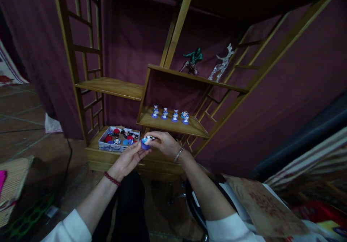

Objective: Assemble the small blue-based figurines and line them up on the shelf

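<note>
Between my two hands is a small white and blue figurine on a round purple base, tilted on its side. My left hand pinches the base from the lower left. From the right, my right hand grips the figurine's upper part with thumb and fingers. Just left of it stands an open box holding several figurines with red, blue and purple bases. Behind my hands, similar figurines stand in a row on a low wooden shelf, with one more behind the right end.
A dark green figure and a clear deer ornament stand on the upper right shelf. To the left is another wooden shelf. A woven mat lies at lower left, and a brown printed sheet at lower right.
</note>
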`<state>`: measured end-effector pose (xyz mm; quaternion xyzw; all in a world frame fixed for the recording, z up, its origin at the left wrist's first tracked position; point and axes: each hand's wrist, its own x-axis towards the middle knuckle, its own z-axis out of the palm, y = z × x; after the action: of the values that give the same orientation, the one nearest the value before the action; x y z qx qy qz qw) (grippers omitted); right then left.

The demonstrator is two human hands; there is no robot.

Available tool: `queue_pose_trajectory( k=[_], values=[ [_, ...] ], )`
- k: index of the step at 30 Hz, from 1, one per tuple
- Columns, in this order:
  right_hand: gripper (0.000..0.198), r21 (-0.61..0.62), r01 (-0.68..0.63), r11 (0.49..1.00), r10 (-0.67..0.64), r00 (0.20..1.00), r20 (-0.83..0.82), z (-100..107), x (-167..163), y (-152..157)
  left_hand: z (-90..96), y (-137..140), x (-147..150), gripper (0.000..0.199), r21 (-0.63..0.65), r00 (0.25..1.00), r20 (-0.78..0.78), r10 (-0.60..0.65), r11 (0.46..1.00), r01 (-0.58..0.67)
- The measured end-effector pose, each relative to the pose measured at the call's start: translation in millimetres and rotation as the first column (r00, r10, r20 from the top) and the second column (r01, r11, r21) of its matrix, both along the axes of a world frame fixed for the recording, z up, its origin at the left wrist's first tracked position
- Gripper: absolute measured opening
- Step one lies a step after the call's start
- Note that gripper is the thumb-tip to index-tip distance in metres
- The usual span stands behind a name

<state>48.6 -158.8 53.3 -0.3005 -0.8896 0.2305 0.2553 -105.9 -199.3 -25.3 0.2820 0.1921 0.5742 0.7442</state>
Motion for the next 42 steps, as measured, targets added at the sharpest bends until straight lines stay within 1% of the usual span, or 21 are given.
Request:
queue_pose_trajectory(
  k=[6, 9, 12, 16, 17, 20, 22, 28, 35, 39, 42],
  values=[
    [0.028, -0.044, 0.005, 0.999, -0.009, 0.995, -0.098, -6, 0, 1, -1.6, 6, 0, 0.014, -0.018, 1.000, -0.017, -0.004, 1.000, 0.004],
    [0.030, -0.070, 0.037, 0.997, -0.047, 0.988, -0.150, -13, 4, 3, -1.9, 9, 3, 0.015, -0.034, 1.000, -0.014, -0.010, 0.999, 0.009],
    [0.031, -0.065, 0.066, 0.996, -0.077, 0.981, -0.180, -18, 9, 6, -0.6, 12, 8, 0.015, -0.039, 1.000, -0.009, -0.018, 0.999, 0.017],
    [0.040, -0.121, 0.087, 0.989, -0.114, 0.965, -0.235, -22, 15, 9, 0.8, 16, 15, 0.012, -0.042, 1.000, 0.003, -0.022, 0.999, 0.022],
    [0.040, -0.141, 0.096, 0.985, -0.129, 0.960, -0.248, -22, 17, 10, 0.8, 17, 16, 0.011, -0.048, 1.000, 0.005, -0.024, 0.999, 0.024],
    [0.030, -0.171, 0.112, 0.979, -0.154, 0.953, -0.260, -22, 21, 12, 0.9, 21, 22, 0.013, -0.057, 0.999, 0.001, -0.034, 0.998, 0.034],
    [0.026, -0.189, 0.112, 0.976, -0.160, 0.951, -0.265, -20, 24, 13, 1.7, 23, 26, 0.015, -0.059, 0.999, 0.002, -0.043, 0.997, 0.043],
    [0.031, -0.286, 0.121, 0.951, -0.210, 0.929, -0.304, -16, 30, 19, 7.4, 29, 31, 0.018, -0.023, 0.998, -0.010, -0.066, 0.998, 0.065],
    [0.038, -0.358, 0.085, 0.930, -0.221, 0.908, -0.357, -16, 37, 25, 9.6, 36, 35, 0.018, -0.005, 0.997, -0.005, -0.081, 0.997, 0.081],
    [0.036, -0.400, 0.057, 0.915, -0.227, 0.891, -0.394, -15, 38, 27, 11.4, 38, 37, 0.019, -0.005, 0.996, 0.006, -0.087, 0.996, 0.087],
    [0.036, -0.407, 0.052, 0.912, -0.231, 0.885, -0.404, -14, 37, 28, 13.7, 39, 38, 0.020, -0.008, 0.997, 0.004, -0.075, 0.997, 0.075]
  ],
)
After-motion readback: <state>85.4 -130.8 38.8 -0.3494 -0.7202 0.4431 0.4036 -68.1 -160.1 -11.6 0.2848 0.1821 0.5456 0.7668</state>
